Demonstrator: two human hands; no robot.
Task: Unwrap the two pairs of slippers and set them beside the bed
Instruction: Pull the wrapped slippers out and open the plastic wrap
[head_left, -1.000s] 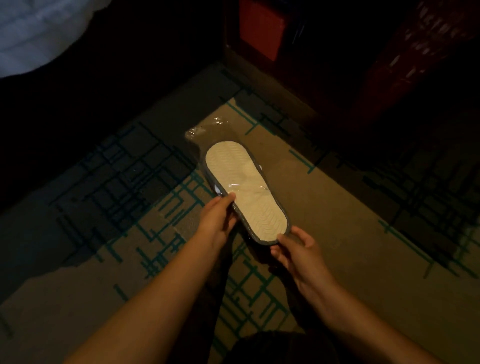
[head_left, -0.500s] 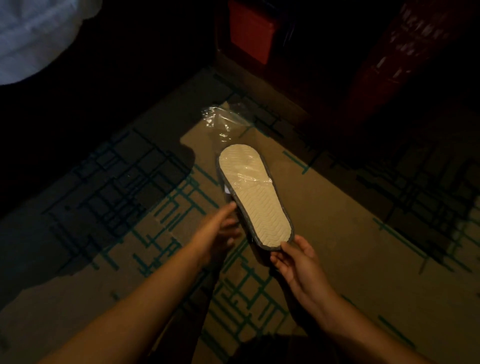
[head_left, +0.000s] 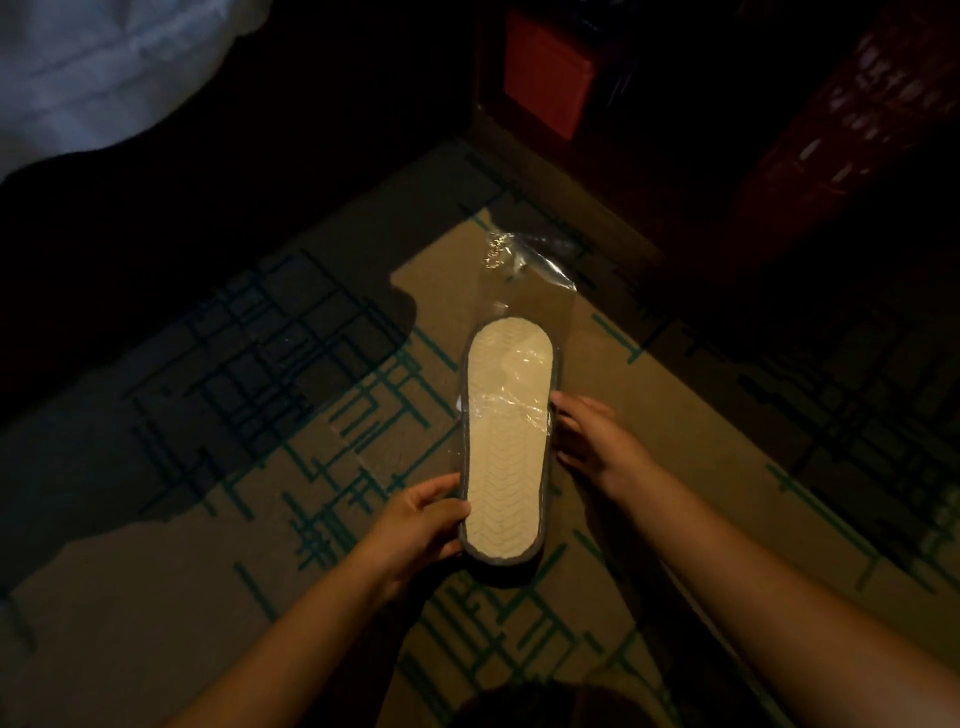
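Two bare hands hold a wrapped pair of slippers (head_left: 506, 441) out above a patterned carpet (head_left: 675, 441) in a dim room. The left hand (head_left: 415, 527) grips the near end of the bundle, thumb resting on the pale sole and fingers curled beneath the edge. The right hand (head_left: 589, 439) touches the right side of the bundle about halfway along, fingers bent against its edge; whether it pinches the plastic cannot be told. The bundle points away from the person, sole facing up. The sole is cream with a wavy tread pattern and a dark grey rim. Clear plastic wrapping (head_left: 524, 265) covers the far half and trails past the far end in a crinkled, shiny tail.
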